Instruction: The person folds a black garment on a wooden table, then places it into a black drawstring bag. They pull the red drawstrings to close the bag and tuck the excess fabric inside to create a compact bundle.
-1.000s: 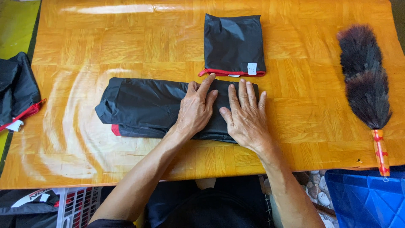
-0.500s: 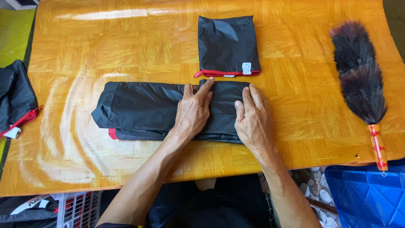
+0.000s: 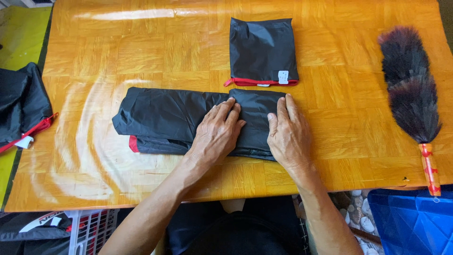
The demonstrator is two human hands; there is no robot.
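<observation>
Pressing flat on a long black garment [image 3: 165, 120], the left hand [image 3: 217, 137] and right hand [image 3: 289, 136] lie side by side, fingers stretched out and gripping nothing. The cloth runs leftward from the fingertips. Just beyond the fingertips lies a folded black pouch [image 3: 262, 49]; a feather duster [image 3: 410, 94] lies well right.

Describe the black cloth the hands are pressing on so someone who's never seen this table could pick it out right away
On the orange wooden table, look near the front edge, where the left hand and right hand lie flat. Under them is the long black garment, folded into a wide strip with a red patch at its lower left. The folded black pouch behind it is smaller, squarer and has a red bottom edge.
</observation>
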